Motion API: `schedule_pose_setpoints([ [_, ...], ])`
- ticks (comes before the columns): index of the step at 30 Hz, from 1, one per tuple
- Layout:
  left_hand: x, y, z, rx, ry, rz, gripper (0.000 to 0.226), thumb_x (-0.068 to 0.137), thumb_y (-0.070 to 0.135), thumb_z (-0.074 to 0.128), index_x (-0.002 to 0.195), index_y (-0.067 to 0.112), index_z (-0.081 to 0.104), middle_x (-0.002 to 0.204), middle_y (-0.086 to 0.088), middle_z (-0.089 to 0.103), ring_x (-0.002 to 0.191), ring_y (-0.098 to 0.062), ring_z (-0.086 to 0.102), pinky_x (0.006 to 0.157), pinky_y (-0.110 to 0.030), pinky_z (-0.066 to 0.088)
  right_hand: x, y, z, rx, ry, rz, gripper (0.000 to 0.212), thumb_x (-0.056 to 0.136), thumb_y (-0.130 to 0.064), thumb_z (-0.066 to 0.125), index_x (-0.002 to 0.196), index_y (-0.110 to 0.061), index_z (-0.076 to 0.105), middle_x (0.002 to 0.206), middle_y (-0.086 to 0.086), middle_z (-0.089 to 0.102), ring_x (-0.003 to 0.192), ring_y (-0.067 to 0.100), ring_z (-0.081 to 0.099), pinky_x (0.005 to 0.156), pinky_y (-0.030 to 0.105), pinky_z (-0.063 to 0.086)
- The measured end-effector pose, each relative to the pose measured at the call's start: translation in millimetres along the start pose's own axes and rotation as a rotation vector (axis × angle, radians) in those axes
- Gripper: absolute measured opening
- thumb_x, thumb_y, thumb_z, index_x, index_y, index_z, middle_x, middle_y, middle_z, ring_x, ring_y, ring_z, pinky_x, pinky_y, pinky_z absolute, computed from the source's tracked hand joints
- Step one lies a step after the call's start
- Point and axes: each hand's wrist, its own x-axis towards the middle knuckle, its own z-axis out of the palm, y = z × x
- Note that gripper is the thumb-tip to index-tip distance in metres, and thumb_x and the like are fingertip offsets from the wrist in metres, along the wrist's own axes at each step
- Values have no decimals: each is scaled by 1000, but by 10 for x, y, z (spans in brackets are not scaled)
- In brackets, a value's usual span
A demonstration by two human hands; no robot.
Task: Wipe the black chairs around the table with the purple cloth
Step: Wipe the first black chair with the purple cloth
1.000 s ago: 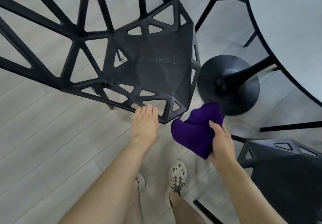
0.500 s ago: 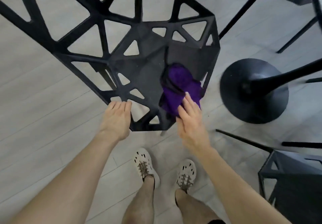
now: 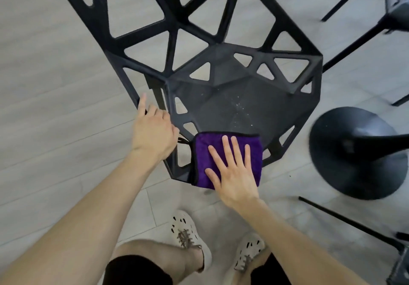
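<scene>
A black chair (image 3: pixel 232 98) with triangular cut-outs fills the middle of the view, its seat speckled with pale dust. The purple cloth (image 3: pixel 203 149) lies spread flat on the seat's near edge. My right hand (image 3: pixel 232 167) presses down on it with straight, spread fingers. My left hand (image 3: pixel 155 132) grips the chair's frame at the seat's left corner, fingers curled round the bar.
The table's round black base (image 3: pixel 358 151) stands on the pale plank floor to the right. Another black chair (image 3: pixel 396 3) is at the top right, and one more chair's legs and corner (image 3: pixel 398 260) show at the lower right. My feet in light shoes (image 3: pixel 188 236) stand just below the chair.
The cloth went from bunched in my right hand to spread flat on the seat's near edge under my flat palm. My left hand moved along the frame to the left corner.
</scene>
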Motion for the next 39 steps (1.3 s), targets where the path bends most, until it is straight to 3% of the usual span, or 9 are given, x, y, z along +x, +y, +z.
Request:
schedule_pose_setpoints([
  [3, 27, 30, 9, -6, 28, 1, 79, 97, 42, 9, 120, 9, 76, 111, -13, 76, 115, -33, 63, 130, -56, 14, 332, 102, -68, -4, -6, -32, 69, 109, -66, 5, 171, -36, 6, 179, 10, -7, 165, 32, -12, 130, 63, 1],
  [7, 18, 32, 60, -72, 110, -22, 69, 94, 42, 21, 108, 8, 80, 103, -15, 77, 109, -34, 64, 128, -53, 21, 1654, 44, -208, 3, -29, -82, 76, 101, -71, -6, 169, -39, -7, 178, 9, -16, 163, 32, -20, 128, 64, -8],
  [11, 65, 28, 135, -128, 246, -38, 66, 91, 40, 23, 100, 9, 81, 95, -13, 78, 105, -33, 66, 126, -52, 26, 2701, -259, -380, 76, 24, -125, 74, 103, -72, 2, 170, -40, -6, 178, 6, -18, 163, 32, -19, 128, 65, -11],
  [20, 202, 13, 368, -24, 422, -104, 67, 84, 35, 12, 76, 19, 76, 79, -3, 76, 91, -24, 63, 124, -43, 24, 2516, -40, -276, 35, 26, -311, 63, 111, -59, 14, 170, -41, -4, 179, -1, -14, 164, 26, -17, 130, 62, -9],
  [24, 207, 18, 361, -24, 430, -118, 68, 83, 33, 12, 82, 20, 79, 83, -3, 76, 93, -25, 67, 124, -44, 25, 1602, 376, -230, 17, -38, -389, 63, 112, -56, 20, 170, -41, 3, 178, -10, -9, 165, 17, -14, 132, 55, -8],
  [27, 161, 33, 357, -39, 458, -110, 58, 84, 29, 20, 80, 16, 77, 76, -5, 72, 87, -29, 64, 123, -46, 28, 1361, 534, -242, 35, -96, -409, 67, 106, -66, 10, 169, -45, 5, 176, -17, -9, 164, 12, -15, 132, 51, -10],
  [30, 160, 12, 384, -45, 461, -94, 58, 84, 28, 20, 90, 16, 76, 79, -6, 75, 89, -29, 63, 124, -45, 26, 1877, 312, -306, 73, -32, -339, 80, 96, -78, 1, 169, -45, 3, 178, -13, -8, 164, 15, -14, 132, 55, -9],
  [34, 149, 6, 366, -76, 493, -83, 49, 83, 27, 25, 88, 10, 70, 73, -9, 73, 84, -32, 63, 121, -46, 30, 2765, -229, -386, 150, 58, -254, 76, 103, -75, 11, 170, -41, 4, 179, -8, -11, 164, 19, -16, 129, 58, -13],
  [39, 151, -20, 397, -135, 470, -92, 45, 82, 27, 24, 102, 13, 62, 74, -5, 72, 89, -30, 63, 124, -45, 26, 2888, -214, -391, 188, 97, -281, 67, 108, -67, 22, 169, -41, 17, 180, -6, -1, 166, 21, -8, 132, 55, -6],
])
